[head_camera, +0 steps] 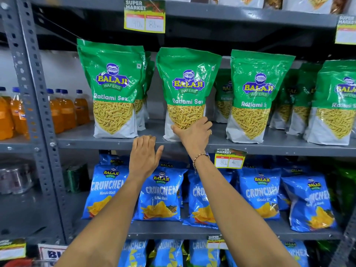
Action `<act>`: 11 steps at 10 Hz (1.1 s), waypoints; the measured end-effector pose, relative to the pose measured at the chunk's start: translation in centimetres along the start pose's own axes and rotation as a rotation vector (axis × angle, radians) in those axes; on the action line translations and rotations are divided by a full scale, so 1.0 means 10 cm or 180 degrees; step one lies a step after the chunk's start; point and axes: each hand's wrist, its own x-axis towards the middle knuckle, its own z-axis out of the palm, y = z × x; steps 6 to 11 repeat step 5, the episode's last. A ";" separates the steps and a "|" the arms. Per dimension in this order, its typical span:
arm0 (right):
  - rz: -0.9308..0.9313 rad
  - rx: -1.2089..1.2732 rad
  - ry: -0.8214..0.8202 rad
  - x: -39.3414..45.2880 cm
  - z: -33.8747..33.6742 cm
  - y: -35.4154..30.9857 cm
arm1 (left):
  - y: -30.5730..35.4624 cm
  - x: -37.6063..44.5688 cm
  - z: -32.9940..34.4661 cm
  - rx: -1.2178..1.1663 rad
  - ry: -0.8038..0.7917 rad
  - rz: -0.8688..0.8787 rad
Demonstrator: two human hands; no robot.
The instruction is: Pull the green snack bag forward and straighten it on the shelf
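Two hands: right grips green snack bag; left open, empty.

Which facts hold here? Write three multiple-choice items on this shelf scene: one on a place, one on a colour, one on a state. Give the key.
1. Where is the right hand?
A. On the lower front of the middle green bag
B. On a price tag
C. On a bottle

2. What colour are the lower-shelf bags?
A. Red
B. Blue
C. Orange

3. What state is the left hand in?
A. Open, holding nothing
B. Closed on a bottle
C. Clutching a tag

Key: 1 A, thumb and fingers wrap the bag's base. 2 B, their fronts are blue. 3 A, its fingers are spread near the shelf edge.
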 end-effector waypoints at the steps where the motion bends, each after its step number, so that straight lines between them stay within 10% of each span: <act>1: 0.0029 -0.0025 -0.0011 0.00 0.00 -0.01 | 0.02 0.00 -0.03 -0.0002 -0.0006 -0.0008; 11: 0.0094 0.0023 -0.0128 -0.06 -0.03 -0.02 | 0.10 0.07 -0.24 -0.0554 -0.0077 -0.0403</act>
